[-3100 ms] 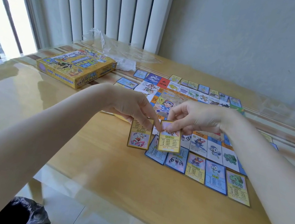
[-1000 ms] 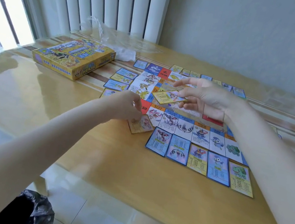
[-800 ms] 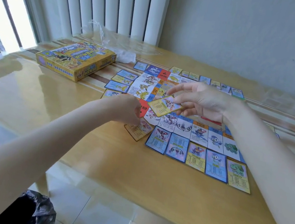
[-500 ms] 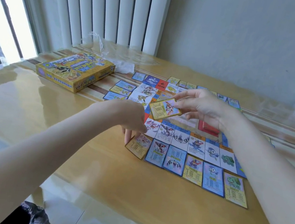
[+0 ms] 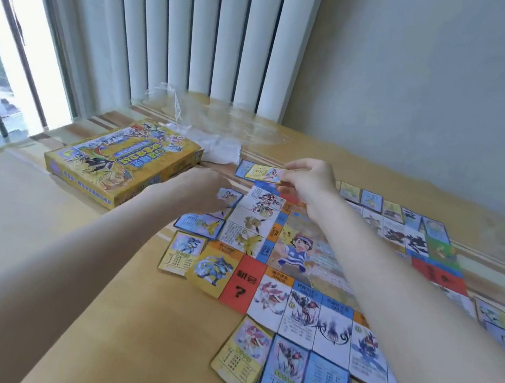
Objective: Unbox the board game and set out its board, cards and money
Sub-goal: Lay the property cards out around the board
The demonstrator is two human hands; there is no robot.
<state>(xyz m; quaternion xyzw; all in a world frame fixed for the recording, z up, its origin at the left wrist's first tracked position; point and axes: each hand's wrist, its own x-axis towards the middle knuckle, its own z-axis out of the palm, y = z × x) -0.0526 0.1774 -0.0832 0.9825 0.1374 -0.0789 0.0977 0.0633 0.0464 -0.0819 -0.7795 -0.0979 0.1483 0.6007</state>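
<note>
The step in hand is laying cards beside the board (image 5: 307,255): the right hand (image 5: 308,181) pinches a blue card (image 5: 259,172) that next needs a free place at the far left corner, while the left hand (image 5: 203,193) rests on a small card (image 5: 229,194), its fingers hidden.

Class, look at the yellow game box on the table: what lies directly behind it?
Behind the yellow game box lies crumpled clear plastic wrap and something white, partly hidden by the box's far corner. What the white thing is cannot be told.

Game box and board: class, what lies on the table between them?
Head view: cards along the board's left edge, the left hand over them; beside the box, bare table.
</note>
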